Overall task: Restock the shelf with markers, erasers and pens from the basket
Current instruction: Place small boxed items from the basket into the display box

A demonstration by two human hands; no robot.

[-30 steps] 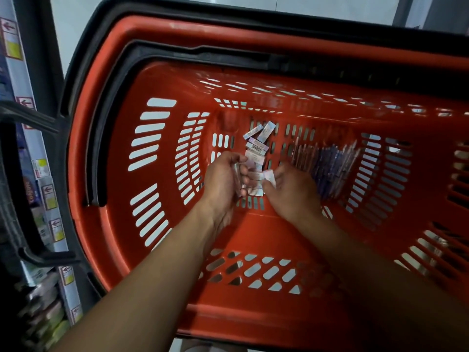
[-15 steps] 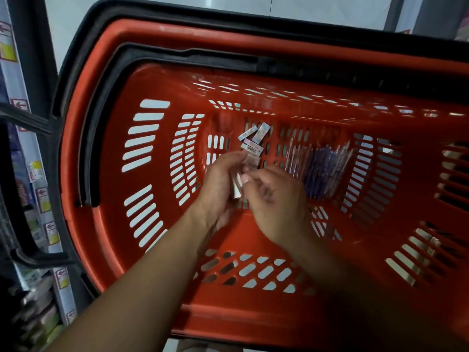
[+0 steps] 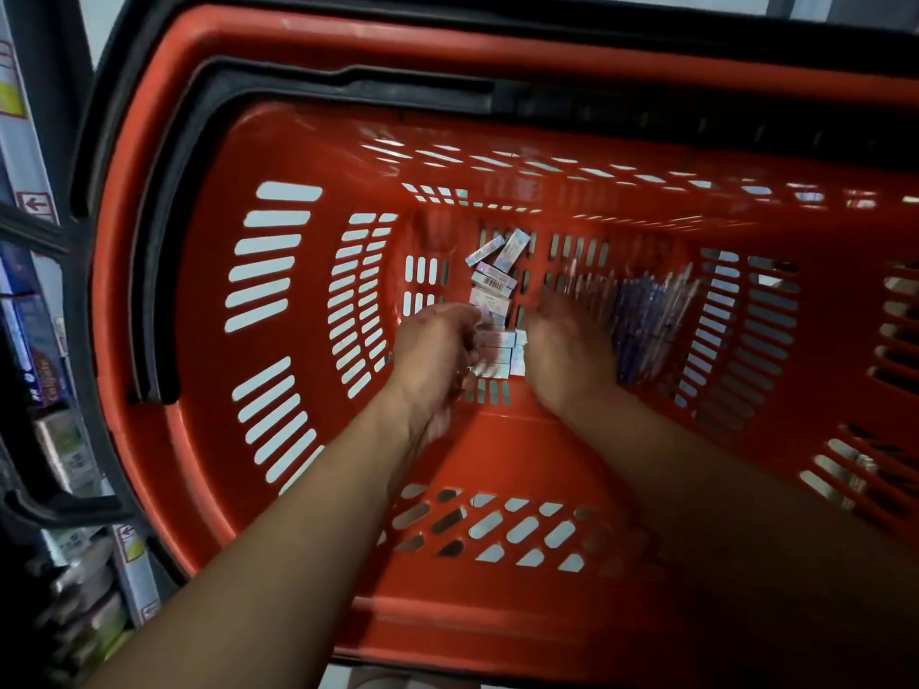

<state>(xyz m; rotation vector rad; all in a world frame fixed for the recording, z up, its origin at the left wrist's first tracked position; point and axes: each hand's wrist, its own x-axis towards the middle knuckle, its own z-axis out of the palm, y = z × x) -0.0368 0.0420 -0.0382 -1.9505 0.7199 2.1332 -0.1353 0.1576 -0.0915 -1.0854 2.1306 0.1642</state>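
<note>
A red plastic shopping basket point(image 3: 164, 300) with slotted walls and a black rim fills the frame, and both of the person's forearms reach down into it from the lower edge. At the centre of the frame, on the basket floor, lie small boxed erasers point(image 3: 492, 285) in pale wrappers, one showing a barcode; two more sit tilted just above them. The left hand point(image 3: 437, 350) curls its fingers round a short stack of these eraser boxes point(image 3: 497, 353), gripping it from the left side. The right hand point(image 3: 567, 350) is just to the right of the same stack, fingers bent downward against its end; blur makes it hard to tell whether it truly grips the boxes or only touches them. Right of centre, partly behind the right hand, a row of blue and purple pens point(image 3: 651, 310) lies side by side on the basket floor. Along the left edge of the frame, store shelves point(image 3: 45, 370) hold packaged goods and price tags.
</note>
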